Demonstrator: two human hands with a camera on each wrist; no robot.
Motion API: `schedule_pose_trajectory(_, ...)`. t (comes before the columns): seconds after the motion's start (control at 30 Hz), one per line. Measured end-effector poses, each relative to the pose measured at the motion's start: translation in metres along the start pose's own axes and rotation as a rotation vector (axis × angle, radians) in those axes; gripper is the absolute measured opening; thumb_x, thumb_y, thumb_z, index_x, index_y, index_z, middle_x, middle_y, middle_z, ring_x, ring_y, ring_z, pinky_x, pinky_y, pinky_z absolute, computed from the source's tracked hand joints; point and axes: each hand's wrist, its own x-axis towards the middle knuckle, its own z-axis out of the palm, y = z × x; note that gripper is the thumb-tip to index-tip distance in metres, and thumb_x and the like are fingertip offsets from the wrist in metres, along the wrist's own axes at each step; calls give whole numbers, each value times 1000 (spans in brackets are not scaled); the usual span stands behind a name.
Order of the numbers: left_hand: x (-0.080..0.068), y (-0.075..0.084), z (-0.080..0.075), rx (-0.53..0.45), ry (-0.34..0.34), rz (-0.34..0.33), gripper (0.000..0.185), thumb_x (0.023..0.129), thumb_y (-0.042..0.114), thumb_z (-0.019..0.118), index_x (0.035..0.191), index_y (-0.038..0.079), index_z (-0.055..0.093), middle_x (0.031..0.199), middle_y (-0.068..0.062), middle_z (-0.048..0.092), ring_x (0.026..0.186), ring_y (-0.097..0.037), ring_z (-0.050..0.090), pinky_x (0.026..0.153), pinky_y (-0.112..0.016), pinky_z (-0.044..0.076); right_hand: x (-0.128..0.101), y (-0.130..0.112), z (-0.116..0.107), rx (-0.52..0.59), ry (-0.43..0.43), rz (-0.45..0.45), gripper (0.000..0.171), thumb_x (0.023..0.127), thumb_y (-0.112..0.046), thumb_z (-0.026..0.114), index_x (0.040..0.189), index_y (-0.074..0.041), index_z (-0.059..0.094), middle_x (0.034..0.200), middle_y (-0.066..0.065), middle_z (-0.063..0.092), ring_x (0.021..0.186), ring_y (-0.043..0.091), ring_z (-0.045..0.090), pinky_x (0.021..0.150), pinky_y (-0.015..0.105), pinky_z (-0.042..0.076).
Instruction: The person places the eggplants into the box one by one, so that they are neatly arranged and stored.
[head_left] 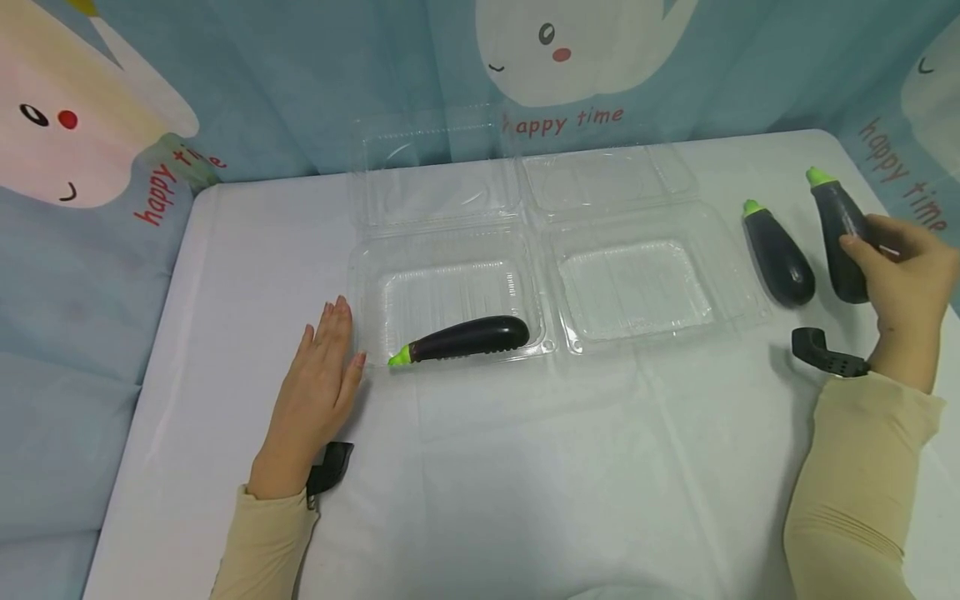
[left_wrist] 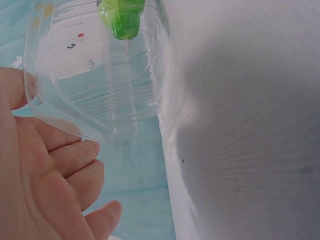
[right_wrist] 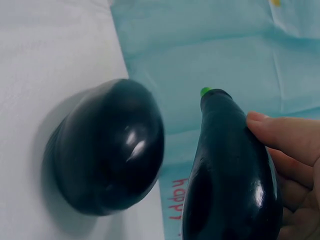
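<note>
The held eggplant is at the far right of the work area, in the grip of the right hand. The thumb presses one side of the dark body and the fingers close on the opposite side; the green stem end points away from the person. Whether the lower end clears the table cannot be determined.

Just left of it lies the second eggplant, on the white surface, aligned roughly the same way, near the right hand but outside its grip.

Next inward is the right container, clear plastic, with its lid laid back toward the curtain. Beside it on the left is the matching left container, also open. The third eggplant lies in the left container along its near side, green stem end toward the left hand, rounded end toward the right container.

The left hand is at the outer left side of the left container, well apart from the held eggplant. Its fingers are extended and lie close together, with the thumb slightly apart. In the left wrist view the thumb and a finger overlap the clear rim; firm contact cannot be confirmed.

Both forearms are covered by beige sleeves, with a black device at each wrist. The curtain behind is blue and printed "happy time".
</note>
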Motion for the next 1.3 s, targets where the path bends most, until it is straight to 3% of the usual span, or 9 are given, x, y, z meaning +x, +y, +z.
schedule_pose_trajectory(0.2, 1, -1, 0, 2, 2, 5, 63, 105, 38, 26, 146, -10, 25, 149, -25, 30, 139, -34, 26, 112, -53, 18, -4, -10, 1, 15, 6, -35, 42, 90, -18, 66, 132, -21, 59, 133, -10, 55, 121, 4, 48, 106, 24, 33)
schedule_pose_trajectory(0.77, 0, 2, -2, 3, -11, -4, 61, 105, 36, 28, 147, -9, 22, 150, -25, 28, 140, -34, 25, 111, -54, 19, -27, -40, 4, 89, -81, -190, 41, 87, -11, 70, 127, -18, 63, 130, -4, 58, 117, 9, 56, 97, 25, 41)
schedule_pose_trajectory(1.03, -1, 3, -5, -3, -18, -11, 59, 105, 32, 32, 146, -10, 25, 150, -25, 28, 140, -34, 25, 112, -53, 19, -41, -55, 4, 220, -127, -291, 39, 81, -5, 75, 120, -10, 68, 121, -1, 63, 106, 7, 61, 92, 21, 46)
schedule_pose_trajectory(1.3, 0, 4, -4, -6, -15, -8, 59, 105, 33, 32, 146, -10, 25, 150, -24, 28, 140, -33, 25, 112, -52, 18, -48, -61, 5, 249, -151, -346, 38, 82, -3, 74, 119, -9, 68, 118, -3, 64, 105, 7, 60, 100, 25, 41)
